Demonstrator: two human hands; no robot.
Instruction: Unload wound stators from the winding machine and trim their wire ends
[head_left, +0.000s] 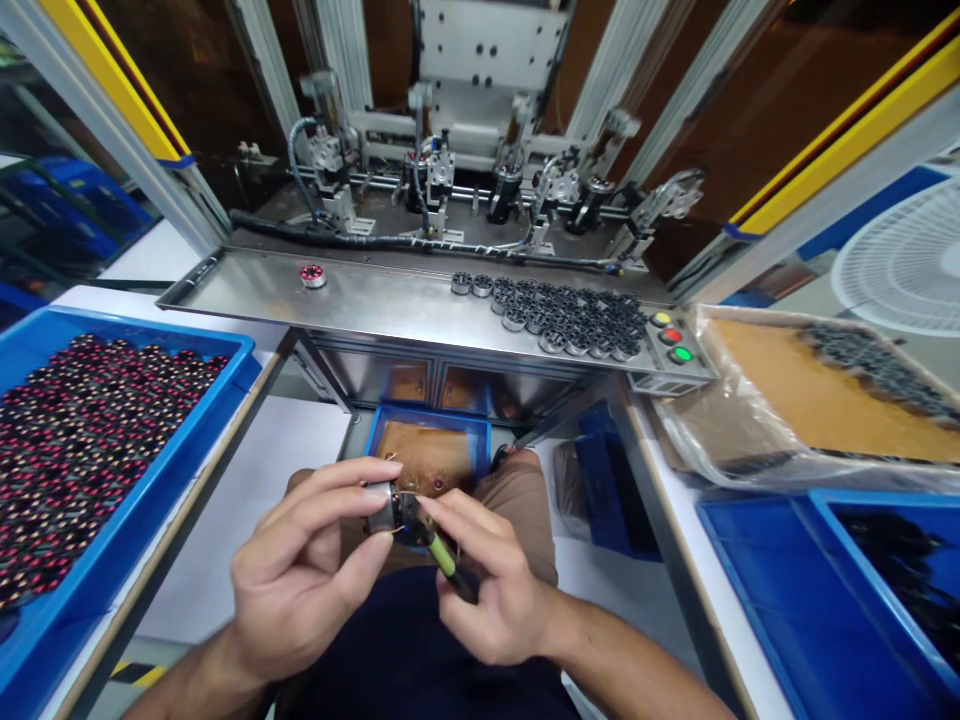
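Note:
My left hand (315,565) is closed, its fingertips and thumb gripping a small round metal motor part (381,508) with thin copper-coloured wires sticking out. My right hand (491,580) is wrapped round a hand tool with a green and black handle (441,553). Its dark tip meets the motor part's right side, and the exact kind of tool is hard to make out. The right fingertips are close to the wires. Both hands are held above my lap, over a blue bin (480,440) lined with brown sheet.
A steel ledge (375,300) carries one red-and-silver motor part (313,276), several dark metal rings (570,315) and push buttons (671,337). Fixtures (502,190) stand behind. At left is a blue tray (247,350) of red-and-black parts; at right, a plastic-lined box (750,400) and blue trays (765,590).

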